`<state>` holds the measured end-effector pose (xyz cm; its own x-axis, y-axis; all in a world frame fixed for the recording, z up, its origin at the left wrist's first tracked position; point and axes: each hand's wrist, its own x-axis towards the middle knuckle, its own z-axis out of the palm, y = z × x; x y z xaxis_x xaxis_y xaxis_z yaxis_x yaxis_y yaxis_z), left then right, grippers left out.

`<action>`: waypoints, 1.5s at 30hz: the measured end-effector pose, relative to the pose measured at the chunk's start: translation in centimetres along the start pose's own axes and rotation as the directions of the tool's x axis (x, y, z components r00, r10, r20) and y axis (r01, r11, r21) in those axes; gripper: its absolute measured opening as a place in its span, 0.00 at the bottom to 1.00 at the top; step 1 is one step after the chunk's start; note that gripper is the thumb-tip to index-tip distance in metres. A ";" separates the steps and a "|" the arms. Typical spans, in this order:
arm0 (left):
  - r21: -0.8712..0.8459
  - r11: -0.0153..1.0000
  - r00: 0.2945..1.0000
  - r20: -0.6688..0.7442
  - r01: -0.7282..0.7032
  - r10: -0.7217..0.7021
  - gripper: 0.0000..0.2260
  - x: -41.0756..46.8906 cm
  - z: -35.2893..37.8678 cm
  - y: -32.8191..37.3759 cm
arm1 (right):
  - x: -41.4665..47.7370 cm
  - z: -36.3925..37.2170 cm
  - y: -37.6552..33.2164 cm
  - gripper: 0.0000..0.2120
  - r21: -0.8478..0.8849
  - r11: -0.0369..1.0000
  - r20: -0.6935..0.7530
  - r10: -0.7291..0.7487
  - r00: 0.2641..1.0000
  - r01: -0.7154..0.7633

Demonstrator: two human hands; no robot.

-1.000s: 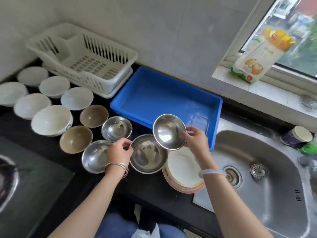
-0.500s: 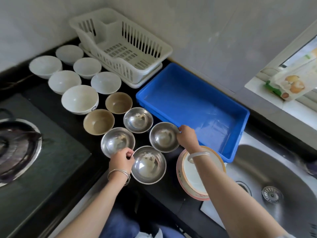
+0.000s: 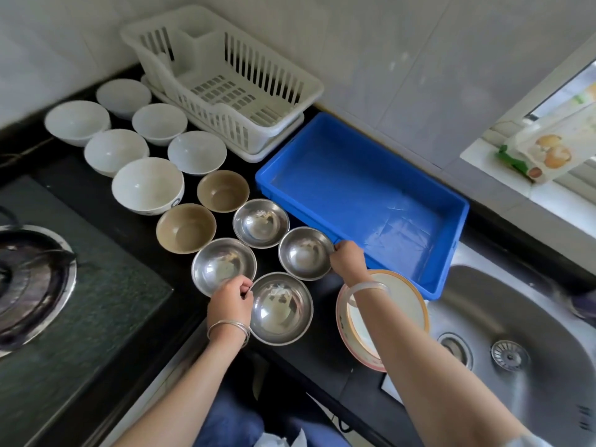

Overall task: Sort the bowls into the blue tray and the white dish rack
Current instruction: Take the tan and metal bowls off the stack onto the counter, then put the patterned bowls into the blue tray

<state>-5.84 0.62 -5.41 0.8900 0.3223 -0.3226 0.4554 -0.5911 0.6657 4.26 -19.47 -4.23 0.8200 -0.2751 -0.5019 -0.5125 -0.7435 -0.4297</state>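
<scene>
Directly at both hands point(image 3: 230, 300) point(image 3: 348, 258), steel bowls point(image 3: 280, 308).

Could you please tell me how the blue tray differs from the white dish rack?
The blue tray has solid, low walls; the white dish rack has taller slotted ones. The tray is one open compartment; the rack has a corner cutlery pocket. Both stand empty.

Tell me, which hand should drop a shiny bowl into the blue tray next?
Probably the right hand: it pinches the rim of a round steel bowl that sits right beside the blue plastic tray. The left hand is farther away, by the front steel bowls.
</scene>
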 end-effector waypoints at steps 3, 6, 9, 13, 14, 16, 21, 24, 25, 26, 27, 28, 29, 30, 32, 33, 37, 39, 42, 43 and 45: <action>0.054 0.998 1.000 -0.006 -0.028 0.029 0.05 -0.1 0.0 0.0 | 0.2 0.2 0.0 0.08 0.065 0.997 0.019 0.039 0.999 -0.040; 0.095 0.994 0.999 -0.005 -0.048 0.049 0.04 -0.2 0.1 -0.1 | 0.4 0.4 0.1 0.09 0.108 0.992 0.021 0.059 0.998 -0.061; 0.107 0.992 0.998 -0.007 -0.061 0.062 0.05 -0.2 0.2 -0.2 | 0.5 0.6 0.2 0.08 0.110 0.992 0.013 0.067 0.998 -0.068; 0.096 0.991 0.995 -0.028 -0.091 0.094 0.09 -0.4 0.4 -0.3 | 0.6 0.6 0.2 0.09 0.130 0.988 0.032 0.077 0.996 -0.081; 0.096 0.990 0.994 -0.033 -0.098 0.102 0.11 -0.4 0.4 -0.3 | 0.5 0.6 0.1 0.10 0.134 0.987 0.043 0.080 0.996 -0.085; 0.105 0.989 0.994 -0.035 -0.103 0.107 0.13 -0.4 0.5 -0.2 | 0.3 0.4 0.0 0.09 0.155 0.984 0.063 0.075 0.995 -0.084; 0.118 0.987 0.993 -0.034 -0.106 0.111 0.15 -0.3 0.5 0.2 | -1.1 -0.3 -0.4 0.06 0.090 0.996 0.090 -0.006 0.996 -0.002; 0.096 0.989 0.993 -0.028 -0.115 0.118 0.15 -0.3 0.3 0.9 | -2.5 -1.2 0.1 0.07 0.061 0.994 -0.003 -0.091 0.996 0.091; 0.078 0.989 0.992 -0.025 -0.123 0.125 0.14 -0.3 0.3 1.2 | -3.1 -1.6 0.3 0.09 0.074 0.991 -0.067 -0.108 0.992 0.113; 0.058 0.989 0.990 -0.023 -0.134 0.136 0.13 -0.3 0.2 1.6 | -3.7 -2.1 0.7 0.12 0.097 0.988 -0.135 -0.104 0.985 0.117; 0.037 0.988 0.989 -0.018 -0.149 0.150 0.13 -0.2 0.3 2.1 | -4.2 -2.7 1.2 0.15 0.119 0.986 -0.197 -0.091 0.976 0.116; 0.016 0.985 0.985 -0.009 -0.170 0.170 0.12 -0.2 0.4 2.7 | -4.8 -3.2 1.9 0.15 0.132 0.984 -0.253 -0.080 0.964 0.116; -0.004 0.981 0.981 0.007 -0.196 0.196 0.12 -0.2 0.7 3.4 | -5.3 -3.8 2.8 0.15 0.134 0.985 -0.304 -0.067 0.950 0.113; -0.025 0.974 0.973 0.030 -0.226 0.227 0.12 -0.3 1.0 4.2 | -5.8 -4.3 3.8 0.14 0.128 0.986 -0.354 -0.055 0.934 0.107; -0.077 0.960 0.955 0.102 -0.270 0.277 0.11 -0.5 2.0 5.9 | -6.8 -5.1 6.1 0.13 0.096 0.991 -0.444 -0.038 0.895 0.090; -0.093 0.955 0.942 0.161 -0.283 0.294 0.11 -0.7 2.6 6.7 | -7.3 -5.3 7.4 0.13 0.070 0.995 -0.473 -0.028 0.881 0.069; -0.054 0.942 0.827 0.463 -0.332 0.318 0.15 -2.0 5.6 9.6 | -8.5 -5.4 12.1 0.17 -0.012 0.996 -0.446 0.072 0.892 -0.086; -0.013 0.935 0.777 0.552 -0.354 0.302 0.17 -2.5 6.8 10.6 | -8.8 -5.0 13.6 0.15 0.022 0.989 -0.417 0.141 0.898 -0.146; 0.042 0.934 0.769 0.581 -0.354 0.266 0.18 -2.9 8.1 11.1 | -9.5 -4.3 14.8 0.08 0.143 0.974 -0.436 0.223 0.872 -0.178; 0.057 0.935 0.778 0.574 -0.351 0.257 0.17 -2.9 8.4 11.2 | -9.6 -4.0 15.0 0.07 0.165 0.969 -0.448 0.240 0.861 -0.184; 0.072 0.935 0.792 0.556 -0.347 0.251 0.16 -3.1 8.6 11.3 | -9.9 -3.7 15.0 0.07 0.173 0.965 -0.467 0.255 0.846 -0.196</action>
<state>-3.23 -13.43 -2.70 0.8329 -0.3043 -0.4623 0.1183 -0.7180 0.6859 -10.63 -30.18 -2.95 0.6822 -0.7077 -0.1836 -0.6992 -0.5582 -0.4467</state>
